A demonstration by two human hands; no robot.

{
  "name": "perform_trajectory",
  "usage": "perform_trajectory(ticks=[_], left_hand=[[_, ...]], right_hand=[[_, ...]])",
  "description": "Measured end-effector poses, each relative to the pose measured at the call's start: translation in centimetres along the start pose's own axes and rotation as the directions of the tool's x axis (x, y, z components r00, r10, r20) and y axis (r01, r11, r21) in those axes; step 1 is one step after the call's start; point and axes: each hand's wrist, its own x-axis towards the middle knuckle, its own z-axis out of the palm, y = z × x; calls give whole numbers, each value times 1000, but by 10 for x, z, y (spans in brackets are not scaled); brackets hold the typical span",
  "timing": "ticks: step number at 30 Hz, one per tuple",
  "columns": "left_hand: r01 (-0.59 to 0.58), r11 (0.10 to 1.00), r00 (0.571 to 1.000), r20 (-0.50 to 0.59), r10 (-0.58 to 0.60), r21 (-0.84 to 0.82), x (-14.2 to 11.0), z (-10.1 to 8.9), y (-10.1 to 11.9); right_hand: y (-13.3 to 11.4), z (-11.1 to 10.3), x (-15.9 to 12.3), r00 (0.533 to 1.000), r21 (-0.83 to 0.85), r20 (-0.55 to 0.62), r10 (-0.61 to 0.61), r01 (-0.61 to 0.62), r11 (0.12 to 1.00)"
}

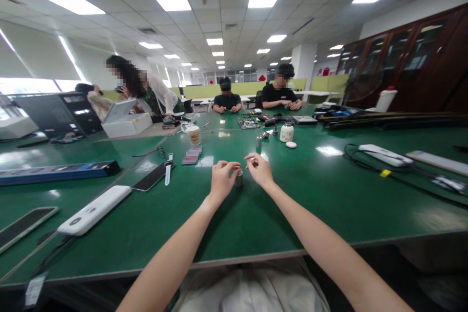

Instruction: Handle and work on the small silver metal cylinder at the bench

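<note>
Biggest thing in my view is the glossy green worktop (292, 219), with a long white plastic power strip (95, 210) angled near its left corner on my side. Both my hands are over the middle of the near half. Left hand (224, 179) has its fingers curled in with the tips at the top of a small grey metallic cylinder (239, 179); can't tell if they're actually gripping it. Right hand (259, 169) is just right of that, thumb and index tips close together, and I can't tell if there's anything in the pinch. Beyond them, toward the far edge, sits a round white patterned jar (286, 132), then a second grey cylinder (259, 144) standing upright, and a small pale pink disc (291, 145) beside the jar.
</note>
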Motion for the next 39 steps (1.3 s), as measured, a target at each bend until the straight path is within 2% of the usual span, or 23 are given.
perform_trajectory(ticks=[8, 12, 14, 21, 24, 27, 31, 35, 39], left_hand=[[-52, 999, 999, -9, 52, -3, -2, -1, -4], [11, 1000, 996, -89, -9, 25, 0, -8, -6], [43, 998, 995, -96, -38, 47, 0, -11, -9], [71, 996, 997, -29, -69, 57, -2, -9, -18], [64, 997, 998, -22, -64, 38, -2, -7, -19], [61, 998, 998, -16, -61, 27, -3, -6, -19], [61, 998, 998, -11, -61, 17, -3, -7, -20], [53, 999, 999, -3, -53, 12, -3, -7, -19], [51, 999, 999, 11, -51, 12, -3, -6, -18]], right_hand=[[2, 2, 1, 999, 57, 44, -21, 18, 998], [-1, 4, -3, 977, 100, 187, -103, 86, 991], [-2, 4, -4, 964, 108, 232, -128, 105, 989], [-4, 6, -3, 975, 161, 187, -118, 88, 983], [6, 3, 3, 993, 174, 101, -66, 48, 984], [25, -5, 8, 999, 53, 50, 20, -22, 998], [55, -12, 9, 985, -113, 143, 101, -85, 990], [71, -9, 9, 964, -55, 245, 105, -94, 994], [73, -5, 8, 953, -36, 287, 102, -96, 995]])
